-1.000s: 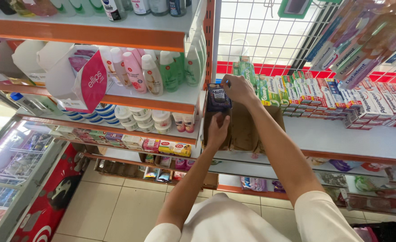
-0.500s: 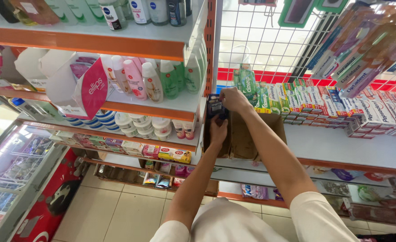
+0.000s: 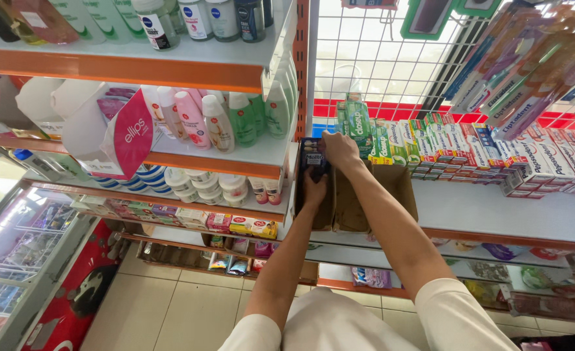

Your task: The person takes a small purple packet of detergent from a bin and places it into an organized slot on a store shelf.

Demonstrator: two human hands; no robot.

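Both my hands hold a small dark blue packet (image 3: 313,160) over an open brown cardboard box (image 3: 391,188) that stands on the white shelf (image 3: 489,211). My left hand (image 3: 313,188) grips the packet from below, inside the box's left end. My right hand (image 3: 339,148) clasps its top right edge. The inside of the box is mostly hidden by my arms.
Upright toothpaste cartons (image 3: 443,143) line the shelf behind the box. Toothbrush packs (image 3: 521,71) hang on the wire grid at upper right. Left of the orange upright (image 3: 302,71), shelves carry bottles (image 3: 209,120), white jars (image 3: 203,183) and a pink-and-white display carton (image 3: 115,133). Tiled floor (image 3: 170,305) lies below.
The packet and both hands have dropped from above the box down to its left end. The view has shifted slightly closer.
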